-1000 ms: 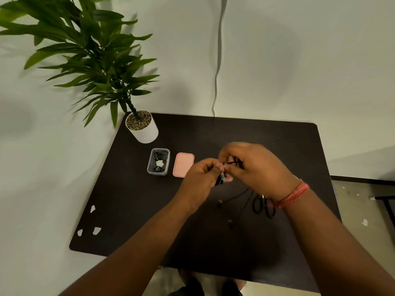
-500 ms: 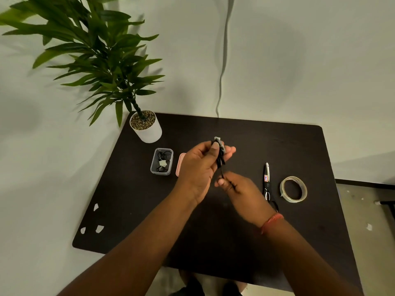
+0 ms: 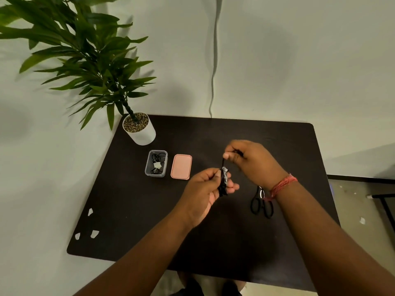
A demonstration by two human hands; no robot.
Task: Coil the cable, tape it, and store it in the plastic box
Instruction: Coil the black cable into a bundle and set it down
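Cable (image 3: 223, 181) bundle sits clamped in left hand (image 3: 204, 189) fingers; right hand (image 3: 252, 161) has risen, fingers pinching the loose end, so coiling continues.

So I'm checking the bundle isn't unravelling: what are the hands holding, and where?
The left hand pinches the taped black coiled cable at its middle; the right hand pinches its upper end.
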